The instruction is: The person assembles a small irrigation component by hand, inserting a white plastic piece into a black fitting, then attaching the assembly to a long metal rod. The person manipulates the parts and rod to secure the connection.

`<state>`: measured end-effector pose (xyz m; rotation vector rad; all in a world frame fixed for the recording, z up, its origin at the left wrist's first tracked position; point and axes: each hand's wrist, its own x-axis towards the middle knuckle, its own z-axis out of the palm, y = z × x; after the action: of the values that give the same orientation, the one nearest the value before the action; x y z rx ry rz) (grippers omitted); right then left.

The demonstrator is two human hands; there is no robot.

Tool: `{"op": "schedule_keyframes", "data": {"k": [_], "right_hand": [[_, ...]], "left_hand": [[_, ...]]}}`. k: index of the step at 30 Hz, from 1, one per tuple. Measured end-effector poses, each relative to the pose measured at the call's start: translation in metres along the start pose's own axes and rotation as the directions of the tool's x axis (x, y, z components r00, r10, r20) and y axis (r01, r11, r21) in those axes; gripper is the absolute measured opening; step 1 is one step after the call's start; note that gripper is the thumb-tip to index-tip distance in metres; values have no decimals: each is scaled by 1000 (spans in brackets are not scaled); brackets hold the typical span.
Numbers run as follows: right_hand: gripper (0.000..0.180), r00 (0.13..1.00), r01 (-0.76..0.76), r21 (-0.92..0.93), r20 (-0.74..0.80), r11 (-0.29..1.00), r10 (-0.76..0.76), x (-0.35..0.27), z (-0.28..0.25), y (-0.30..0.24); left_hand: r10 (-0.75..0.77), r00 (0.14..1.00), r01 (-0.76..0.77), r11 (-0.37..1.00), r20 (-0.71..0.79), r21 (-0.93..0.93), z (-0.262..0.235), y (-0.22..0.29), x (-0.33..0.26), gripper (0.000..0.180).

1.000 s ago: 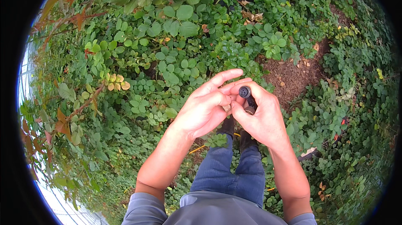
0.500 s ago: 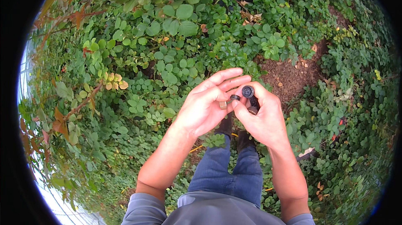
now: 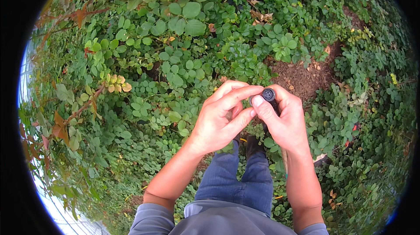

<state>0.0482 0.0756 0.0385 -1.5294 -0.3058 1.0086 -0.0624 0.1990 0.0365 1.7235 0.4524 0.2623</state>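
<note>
My right hand [image 3: 284, 114] is closed around a black cylindrical fitting [image 3: 268, 95]. The fitting's round end, with small openings in it, points up toward me. My right thumb presses against a small dark round piece beside the fitting, mostly covered by the thumb. My left hand [image 3: 223, 114] is curled in from the left. Its forefinger reaches the top of that piece, and its thumb tip lies just below my right thumb. What my left fingers hold, if anything, is hidden. Under my right wrist shows a thin pale rod [image 3: 285, 161], partly covered by the forearm.
Dense green leafy plants [image 3: 175, 68] surround me. A patch of brown soil [image 3: 302, 77] lies beyond my right hand. Reddish-leaved stems [image 3: 61, 123] reach in at the left. Below my hands are my jeans [image 3: 232, 182]; small red bits [image 3: 355, 128] show among leaves at right.
The brass-coloured nut and black ring at my left fingers are no longer visible. My left fingers have curled in against the fitting. The pale rod now shows under my right wrist.
</note>
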Motion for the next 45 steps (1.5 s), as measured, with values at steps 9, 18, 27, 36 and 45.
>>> {"op": "schedule_keyframes", "data": {"k": [9, 18, 27, 36, 45], "right_hand": [[25, 977, 30, 252, 196, 967, -81, -4, -15, 3], [25, 992, 91, 73, 76, 993, -97, -7, -5, 0], [22, 979, 203, -76, 17, 976, -202, -9, 0, 3], [22, 974, 223, -141, 0, 965, -225, -10, 10, 1], [20, 963, 267, -106, -6, 958, -269, -11, 14, 11]], "left_hand": [[2, 992, -12, 997, -129, -79, 4, 1, 3, 27], [-83, 991, 60, 978, -108, -197, 9, 6, 13, 27], [-64, 996, 64, 998, -58, -5, -7, 21, 14, 26], [104, 992, -70, 924, -72, 377, -11, 24, 13, 22], [249, 957, -287, 767, 146, 574, -25, 39, 19, 28]]}}
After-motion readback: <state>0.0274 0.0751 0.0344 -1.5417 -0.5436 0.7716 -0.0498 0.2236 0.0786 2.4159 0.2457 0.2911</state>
